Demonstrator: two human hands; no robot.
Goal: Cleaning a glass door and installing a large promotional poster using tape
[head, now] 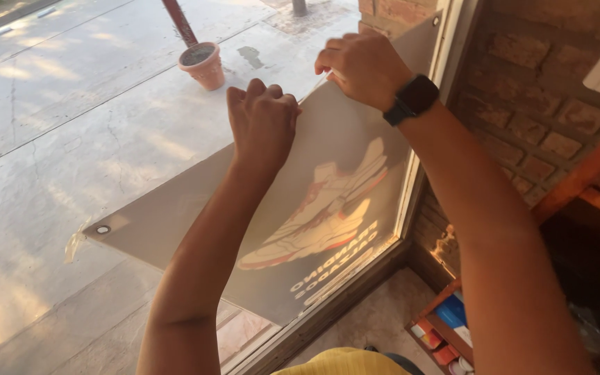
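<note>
Window pane (71, 139) fills the left, pavement outside. Grey poster (293, 229) with a shoe picture lies flat against the glass, right side near the frame (411, 201). Left hand (264, 121) fisted, fingers closed against the poster's upper edge. Right hand (362, 66), watch (412, 98) on wrist, fingers pinching the top edge. Terracotta pot (204, 64) far outside.
</note>
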